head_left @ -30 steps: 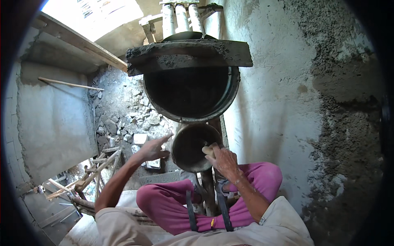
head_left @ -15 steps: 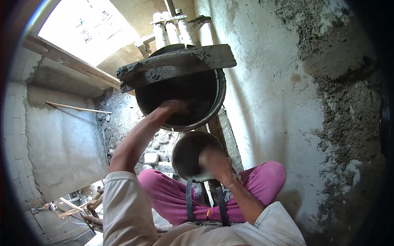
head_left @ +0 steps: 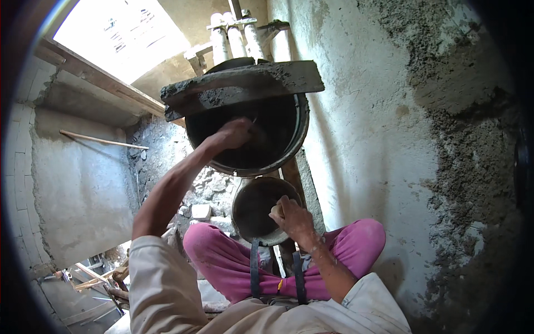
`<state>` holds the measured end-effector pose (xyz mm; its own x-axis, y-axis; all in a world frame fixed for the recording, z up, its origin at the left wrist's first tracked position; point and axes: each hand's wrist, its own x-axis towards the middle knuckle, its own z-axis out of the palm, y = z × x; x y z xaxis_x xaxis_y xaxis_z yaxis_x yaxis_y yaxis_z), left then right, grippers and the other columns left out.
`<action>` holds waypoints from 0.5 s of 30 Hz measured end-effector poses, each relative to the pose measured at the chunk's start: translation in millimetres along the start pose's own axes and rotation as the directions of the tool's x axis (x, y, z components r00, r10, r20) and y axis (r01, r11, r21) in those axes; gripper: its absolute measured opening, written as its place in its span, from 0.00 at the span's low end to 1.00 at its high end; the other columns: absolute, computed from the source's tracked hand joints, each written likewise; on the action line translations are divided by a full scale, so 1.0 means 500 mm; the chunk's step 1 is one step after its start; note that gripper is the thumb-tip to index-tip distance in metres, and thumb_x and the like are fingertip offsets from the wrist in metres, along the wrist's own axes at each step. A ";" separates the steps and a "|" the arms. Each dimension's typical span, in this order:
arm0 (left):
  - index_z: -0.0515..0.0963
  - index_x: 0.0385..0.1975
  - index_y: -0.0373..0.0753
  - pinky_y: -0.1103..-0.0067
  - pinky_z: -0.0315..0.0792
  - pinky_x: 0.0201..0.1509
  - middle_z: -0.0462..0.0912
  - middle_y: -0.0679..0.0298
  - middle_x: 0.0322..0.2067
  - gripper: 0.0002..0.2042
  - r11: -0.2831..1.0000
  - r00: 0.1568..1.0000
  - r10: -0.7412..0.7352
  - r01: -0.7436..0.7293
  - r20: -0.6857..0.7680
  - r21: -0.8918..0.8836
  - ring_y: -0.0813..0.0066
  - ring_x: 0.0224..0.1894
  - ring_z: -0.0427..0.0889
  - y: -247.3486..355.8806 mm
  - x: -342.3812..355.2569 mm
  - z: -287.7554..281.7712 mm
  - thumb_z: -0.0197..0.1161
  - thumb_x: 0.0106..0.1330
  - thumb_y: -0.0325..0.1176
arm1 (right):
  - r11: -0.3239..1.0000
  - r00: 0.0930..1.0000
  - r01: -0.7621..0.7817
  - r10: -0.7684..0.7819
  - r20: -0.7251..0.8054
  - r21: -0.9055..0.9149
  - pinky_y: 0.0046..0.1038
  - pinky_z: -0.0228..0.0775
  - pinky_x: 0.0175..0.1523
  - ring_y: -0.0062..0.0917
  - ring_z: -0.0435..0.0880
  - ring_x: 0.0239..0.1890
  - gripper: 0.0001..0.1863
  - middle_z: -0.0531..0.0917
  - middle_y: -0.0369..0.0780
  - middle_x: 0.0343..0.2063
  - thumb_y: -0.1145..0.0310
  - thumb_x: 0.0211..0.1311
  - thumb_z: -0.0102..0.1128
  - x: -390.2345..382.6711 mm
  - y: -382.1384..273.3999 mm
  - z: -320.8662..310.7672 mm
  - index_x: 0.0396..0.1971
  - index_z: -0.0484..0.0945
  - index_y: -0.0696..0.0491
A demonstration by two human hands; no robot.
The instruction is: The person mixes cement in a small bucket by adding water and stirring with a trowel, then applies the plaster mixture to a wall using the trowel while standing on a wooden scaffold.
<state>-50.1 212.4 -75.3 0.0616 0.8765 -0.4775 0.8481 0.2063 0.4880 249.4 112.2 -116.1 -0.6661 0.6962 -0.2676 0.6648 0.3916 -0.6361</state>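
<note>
My left hand (head_left: 236, 133) reaches into a large dark bucket (head_left: 303, 125). Its fingers look curled, but shadow and blur hide what they hold. Across the far part of that bucket lies a mortar-crusted plank (head_left: 245, 86). Nearer to me stands a smaller bucket (head_left: 240, 225), grey inside. Over its right rim my right hand (head_left: 295, 222) is closed around a pale, rounded handle (head_left: 277, 210); the rest of that tool cannot be made out. Wet grey smears mark the right wrist.
A rough plastered wall (head_left: 367, 139) rises close on the right. Rubble and a pale block (head_left: 201, 212) lie left of the buckets. Several white-coated poles (head_left: 235, 39) stand behind the large bucket. My bent knees (head_left: 364, 239) flank the small bucket. Lumber (head_left: 119, 281) is piled at the lower left.
My left hand has risen slightly within the large bucket, and its elbow has swung left. My right hand, blurred before, is now sharp, showing the pale handle in its grip.
</note>
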 end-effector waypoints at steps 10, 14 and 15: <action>0.76 0.57 0.53 0.67 0.76 0.49 0.80 0.65 0.33 0.28 0.882 0.820 0.441 -0.321 -0.365 0.344 0.67 0.39 0.80 0.169 -0.419 -0.089 0.63 0.52 0.28 | 0.978 0.996 0.045 -0.060 0.070 0.203 0.38 0.72 0.35 0.39 0.80 0.30 0.18 0.75 0.40 0.24 0.65 0.55 0.70 0.081 0.018 -0.021 0.34 0.66 0.53; 0.73 0.61 0.47 0.70 0.76 0.47 0.78 0.68 0.29 0.27 0.925 0.892 0.364 -0.312 -0.269 0.217 0.71 0.36 0.78 0.180 -0.498 -0.036 0.63 0.57 0.30 | 0.980 0.988 0.122 -0.135 0.074 0.160 0.34 0.71 0.34 0.34 0.78 0.27 0.19 0.73 0.36 0.21 0.66 0.56 0.70 0.110 0.020 -0.020 0.33 0.65 0.53; 0.70 0.62 0.44 0.73 0.75 0.45 0.78 0.67 0.31 0.27 0.934 0.923 0.332 -0.293 -0.197 0.204 0.72 0.37 0.79 0.176 -0.500 -0.019 0.62 0.60 0.33 | 0.978 0.987 0.120 -0.136 0.088 0.168 0.33 0.71 0.34 0.33 0.78 0.26 0.19 0.73 0.36 0.21 0.66 0.56 0.70 0.116 0.020 -0.021 0.33 0.65 0.53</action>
<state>4.1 15.5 94.2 0.2351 0.9626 -0.1349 0.8817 -0.1527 0.4465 221.1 162.9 -130.5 -0.7776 0.5806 -0.2414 0.5138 0.3655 -0.7761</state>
